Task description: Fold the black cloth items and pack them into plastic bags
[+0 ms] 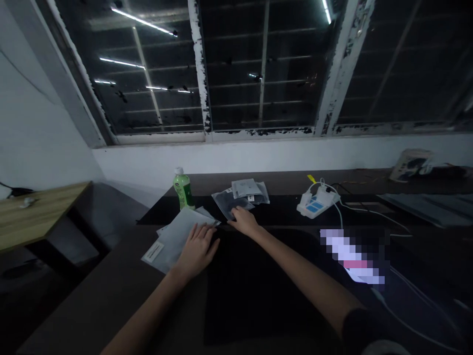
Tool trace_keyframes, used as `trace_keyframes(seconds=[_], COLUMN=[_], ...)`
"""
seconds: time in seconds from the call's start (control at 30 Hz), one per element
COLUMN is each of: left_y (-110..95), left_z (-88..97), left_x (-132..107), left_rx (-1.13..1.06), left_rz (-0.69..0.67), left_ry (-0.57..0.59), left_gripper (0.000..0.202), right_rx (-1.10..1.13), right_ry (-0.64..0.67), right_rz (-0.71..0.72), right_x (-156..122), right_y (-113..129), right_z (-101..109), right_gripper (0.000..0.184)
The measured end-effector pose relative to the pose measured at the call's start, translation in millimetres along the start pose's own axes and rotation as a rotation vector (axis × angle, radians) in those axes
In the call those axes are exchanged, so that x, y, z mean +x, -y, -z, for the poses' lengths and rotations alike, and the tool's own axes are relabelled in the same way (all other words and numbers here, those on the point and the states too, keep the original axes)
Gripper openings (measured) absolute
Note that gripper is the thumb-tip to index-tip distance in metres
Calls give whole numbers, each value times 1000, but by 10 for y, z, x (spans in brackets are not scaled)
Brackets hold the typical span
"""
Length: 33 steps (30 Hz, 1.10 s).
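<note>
My left hand (197,249) lies on a frosted white plastic bag (173,231) with a white label, its fingers stretched out and the thumb apart. Part of another bag shows under that one. Farther right, my right hand (244,220) has its fingers curled at the near edge of a dark, see-through plastic bag (229,201). The fingertips seem to pinch that edge; their undersides are hidden. Just behind it, a smaller pale plastic packet (246,188) rests on other flat packets.
A green drink bottle (184,188) stands behind the white bag. To the right are a white power strip (318,201) with cables and a lit, pixelated screen (354,261). A black mat (266,296) covers the table's middle. A box (411,165) sits at the far right, below the windows.
</note>
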<state>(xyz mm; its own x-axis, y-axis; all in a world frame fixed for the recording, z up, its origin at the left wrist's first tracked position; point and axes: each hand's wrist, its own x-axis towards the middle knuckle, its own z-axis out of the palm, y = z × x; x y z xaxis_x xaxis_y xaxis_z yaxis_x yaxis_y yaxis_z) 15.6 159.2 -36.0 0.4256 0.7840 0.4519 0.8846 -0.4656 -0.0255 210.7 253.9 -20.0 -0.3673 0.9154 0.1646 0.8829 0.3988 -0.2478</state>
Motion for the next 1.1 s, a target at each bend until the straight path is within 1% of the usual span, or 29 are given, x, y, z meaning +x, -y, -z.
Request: trace_keyframes(seconds=[0.07, 0.13, 0.23, 0.3, 0.37, 0.43, 0.5, 0.57, 0.6, 0.67, 0.73, 0.77, 0.8, 0.83, 0.87, 0.9, 0.97, 1.0, 1.03, 1.1], left_y=[-29, -48, -71, -88, -110, -130, -137, -120, -103, -63, -40, -45, -65, -100, -148, -207, -338, -398, -449, -509], left_z=[26, 33, 46, 70, 101, 131, 159, 201, 234, 332, 457, 517, 568, 604, 623, 624, 583, 551, 518, 460], left_x=[-16, -21, -16, -12, -6, 3, 20, 46, 59, 81, 79, 66, 43, 12, -26, -70, -161, -205, -244, -303], left_rx=[-45, -76, -113, -142, -172, -204, -242, -279, -295, -322, -357, -377, -392, -400, -399, -387, -338, -306, -273, -219], left_rz=[-4, -9, -18, -27, -35, -35, -28, -19, -9, 43, 111, 137, 149, 143, 117, 79, -18, -69, -114, -176], left_ry=[11, 17, 0, -22, -43, -54, -49, -62, -87, -174, -270, -299, -304, -284, -238, -177, -77, -46, -28, -6], left_gripper=[24, 19, 18, 18, 17, 17, 17, 17, 17, 22, 40, 52, 63, 69, 68, 61, 36, 23, 14, 12], right_rx=[-4, 12, 79, 154, 262, 403, 563, 717, 783, 893, 974, 1059, 1100, 1090, 1039, 950, 671, 515, 372, 187], right_ry=[-13, -11, -32, -75, -116, -137, -152, -176, -192, -219, -227, -196, -174, -146, -109, -108, -121, -158, -201, -271], right_rz=[-23, -31, -57, -91, -114, -118, -107, -81, -62, -9, 63, 137, 171, 163, 114, 52, -66, -103, -116, -71], right_x=[66, 75, 50, 33, 24, 8, -47, -178, -281, -558, -902, -1081, -1252, -1410, -1551, -1672, -1858, -1927, -1982, -2055], right_y=[87, 146, 169, 138, 73, -13, -98, -164, -191, -244, -323, -381, -453, -535, -621, -702, -812, -823, -798, -646], right_z=[-83, -137, -147, -103, -25, 74, 189, 327, 405, 578, 743, 810, 858, 886, 892, 879, 812, 770, 730, 665], right_gripper=[31, 30, 33, 32, 26, 23, 24, 27, 28, 25, 22, 22, 23, 24, 23, 21, 25, 26, 26, 22])
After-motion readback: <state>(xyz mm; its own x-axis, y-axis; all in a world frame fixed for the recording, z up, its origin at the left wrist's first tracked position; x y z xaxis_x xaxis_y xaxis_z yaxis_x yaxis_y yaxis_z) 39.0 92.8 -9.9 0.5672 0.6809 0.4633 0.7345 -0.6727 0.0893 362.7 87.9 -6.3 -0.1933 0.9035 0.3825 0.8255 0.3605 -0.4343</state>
